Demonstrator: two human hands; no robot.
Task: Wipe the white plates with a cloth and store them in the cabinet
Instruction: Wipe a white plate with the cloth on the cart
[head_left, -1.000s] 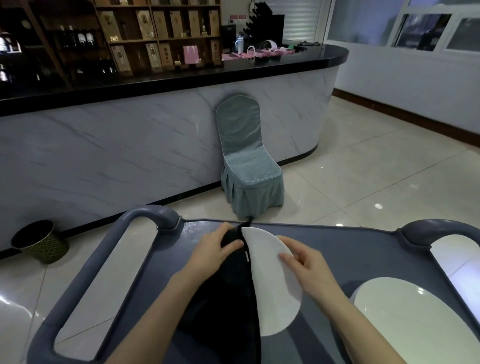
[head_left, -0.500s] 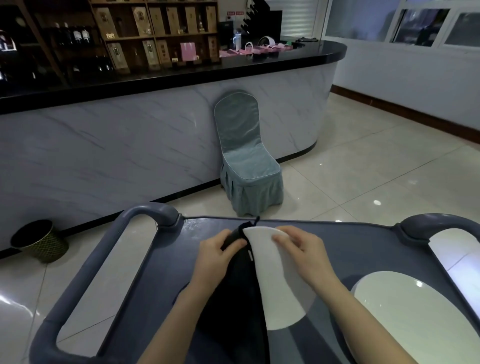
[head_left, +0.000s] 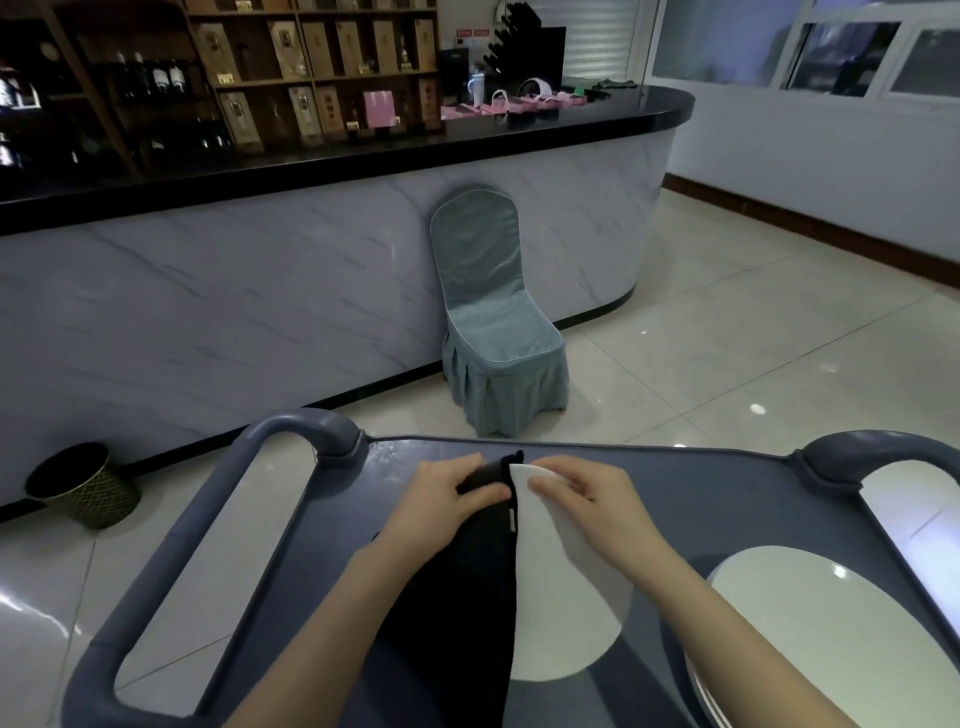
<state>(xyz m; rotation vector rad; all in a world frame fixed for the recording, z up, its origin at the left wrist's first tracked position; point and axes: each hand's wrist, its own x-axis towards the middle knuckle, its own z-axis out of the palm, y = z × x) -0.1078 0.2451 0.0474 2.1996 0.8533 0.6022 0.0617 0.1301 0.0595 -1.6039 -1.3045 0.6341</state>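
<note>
Head-worn wide view, forward and down, seemingly close above cart (head_left: 727, 499)

Cart (head_left: 727, 499): grey-blue, flat top, nearest the camera; a looped handle (head_left: 291, 423) at its left end, another at the right.
Chair (head_left: 493, 322): covered in teal fabric with a pleated skirt, standing on the floor with its back against the counter front.
Counter (head_left: 260, 312): long, curved at the right end, pale marble-look front, glossy black top.
Pink bags (head_left: 379, 109): one upright on the counter top; more pink items lie to its right.
Shelves (head_left: 311, 67): dark wood behind the counter, holding boxes and bottles.
Bin (head_left: 85, 488): dark, gold lattice pattern, on the floor at the counter's foot, far left.
Floor (head_left: 753, 338): glossy pale tiles.
Windows (head_left: 857, 57): upper right, above a white wall with a dark skirting.
</note>
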